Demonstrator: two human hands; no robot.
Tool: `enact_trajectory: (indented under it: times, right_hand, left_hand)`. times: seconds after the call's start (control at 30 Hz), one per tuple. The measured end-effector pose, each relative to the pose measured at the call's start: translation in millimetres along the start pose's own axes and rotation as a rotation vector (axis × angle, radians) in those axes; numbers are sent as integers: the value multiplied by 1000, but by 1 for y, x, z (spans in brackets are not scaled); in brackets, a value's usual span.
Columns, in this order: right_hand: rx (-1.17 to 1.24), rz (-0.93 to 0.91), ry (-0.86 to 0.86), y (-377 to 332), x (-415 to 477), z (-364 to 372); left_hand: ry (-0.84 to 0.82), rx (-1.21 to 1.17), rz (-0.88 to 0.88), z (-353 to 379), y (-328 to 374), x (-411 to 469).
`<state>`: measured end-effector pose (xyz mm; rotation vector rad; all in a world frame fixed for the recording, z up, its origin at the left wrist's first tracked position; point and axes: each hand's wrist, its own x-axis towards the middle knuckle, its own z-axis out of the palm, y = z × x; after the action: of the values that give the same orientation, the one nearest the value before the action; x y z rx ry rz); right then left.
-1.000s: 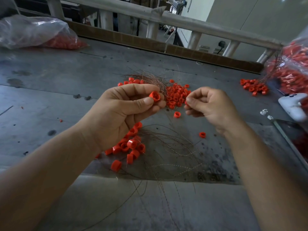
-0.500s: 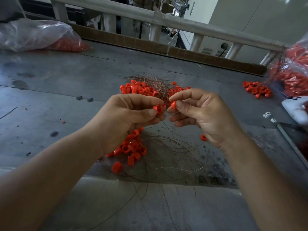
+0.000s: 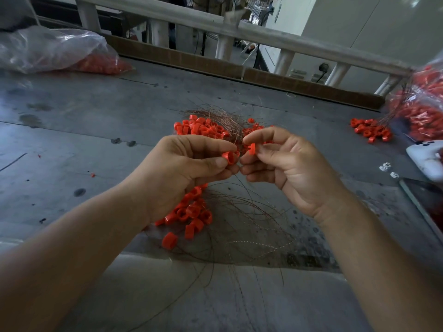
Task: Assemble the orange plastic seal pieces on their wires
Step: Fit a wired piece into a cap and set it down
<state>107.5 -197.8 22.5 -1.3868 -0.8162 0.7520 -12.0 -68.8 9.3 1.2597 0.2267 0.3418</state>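
Note:
My left hand pinches an orange seal cup between thumb and forefinger, its open side facing right. My right hand pinches a smaller orange seal insert close beside it, the two pieces almost touching. A thin wire trails down from between my hands. Behind them lies a pile of orange pieces with a bundle of copper wires. Under my left wrist sits a second heap of orange seals on wires.
The grey tabletop has a clear plastic bag of orange parts at the far left and another bag at the far right, with a small pile beside it. A white device and a dark flat object lie at right.
My right hand has come in from the right with an orange insert and now holds it against the cup in my left hand. The view has tilted slightly downward.

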Motion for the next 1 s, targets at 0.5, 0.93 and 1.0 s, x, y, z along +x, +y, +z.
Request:
enact_trajectory:
  times: [0.5, 0.93, 1.0]
  right_hand:
    - [-438, -318, 118, 7, -2, 14]
    - [-537, -357, 129, 7, -5, 18]
    - [-531, -357, 132, 8, -5, 18]
  left_hand:
    - [41, 30, 43, 2, -1, 0]
    - [76, 190, 73, 1, -2, 0]
    - [77, 212, 75, 2, -3, 0]
